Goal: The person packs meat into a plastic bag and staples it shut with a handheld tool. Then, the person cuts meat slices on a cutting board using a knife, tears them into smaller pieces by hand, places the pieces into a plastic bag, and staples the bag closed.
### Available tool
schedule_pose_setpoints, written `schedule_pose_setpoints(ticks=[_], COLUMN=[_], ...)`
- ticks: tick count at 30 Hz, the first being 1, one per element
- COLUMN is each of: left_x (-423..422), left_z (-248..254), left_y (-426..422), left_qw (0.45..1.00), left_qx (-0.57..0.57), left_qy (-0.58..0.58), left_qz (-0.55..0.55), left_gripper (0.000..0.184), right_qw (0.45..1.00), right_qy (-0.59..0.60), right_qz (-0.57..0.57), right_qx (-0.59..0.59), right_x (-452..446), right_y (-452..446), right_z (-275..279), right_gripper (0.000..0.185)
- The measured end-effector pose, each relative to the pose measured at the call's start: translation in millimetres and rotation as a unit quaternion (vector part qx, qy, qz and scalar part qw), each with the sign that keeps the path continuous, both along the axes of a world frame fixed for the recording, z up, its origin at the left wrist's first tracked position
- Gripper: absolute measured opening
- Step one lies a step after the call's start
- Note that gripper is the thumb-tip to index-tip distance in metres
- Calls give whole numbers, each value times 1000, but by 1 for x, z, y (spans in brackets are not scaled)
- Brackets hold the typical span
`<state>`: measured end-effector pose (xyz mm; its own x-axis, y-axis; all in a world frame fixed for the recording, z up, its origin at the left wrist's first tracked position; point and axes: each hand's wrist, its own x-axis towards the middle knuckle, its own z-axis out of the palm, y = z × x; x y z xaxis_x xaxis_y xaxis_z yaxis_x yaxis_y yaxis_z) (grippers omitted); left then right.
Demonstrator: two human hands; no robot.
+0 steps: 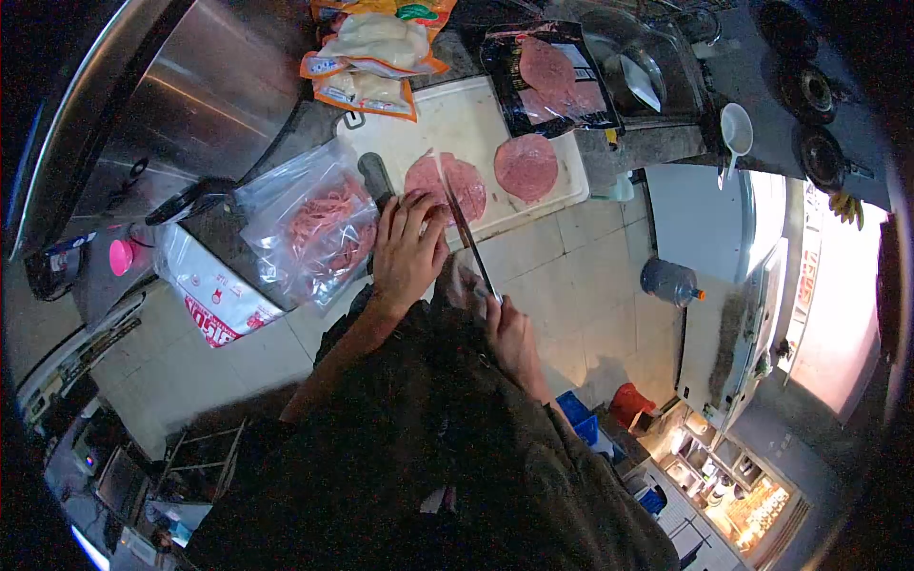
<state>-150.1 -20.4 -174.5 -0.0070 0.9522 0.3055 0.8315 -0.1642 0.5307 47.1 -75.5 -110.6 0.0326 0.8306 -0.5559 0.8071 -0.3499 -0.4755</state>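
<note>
On a white cutting board lie round pink slices of ham-like meat, cut through by a long knife blade. My right hand is wrapped round the handle of this knife, its tip pointing away from me. My left hand rests on the near left edge of the meat, fingers stretched out beside the blade. A second round of sliced meat sits to the right on the board. Left of my left hand, a clear plastic bag holds thin pink meat strips.
An opened black package with meat slices overlaps the board's far right corner. Orange-edged packs stand beyond it, left. A sink lies far right. A printed white bag is at left; a water jug is at right.
</note>
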Motion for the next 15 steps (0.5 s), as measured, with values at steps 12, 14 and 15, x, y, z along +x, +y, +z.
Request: schedule_pose_setpoints(ticks=[12,14,15], left_x=[-6,-7,-7], left_z=[-3,-2,-3], left_y=[-5,-6,-8], left_qw=[999,998,998], left_qx=[45,48,49], left_qy=[-25,-35,-27], left_qz=[-9,-19,-17], left_gripper=[30,29,29], right_qw=[995,995,995], right_qy=[84,84,83], right_qz=[-36,-28,-26], right_qx=[44,42,41], right_x=[-10,-16,-17], right_y=[7,12,14], right_z=[-5,-5,-5], right_gripper=[43,44,44])
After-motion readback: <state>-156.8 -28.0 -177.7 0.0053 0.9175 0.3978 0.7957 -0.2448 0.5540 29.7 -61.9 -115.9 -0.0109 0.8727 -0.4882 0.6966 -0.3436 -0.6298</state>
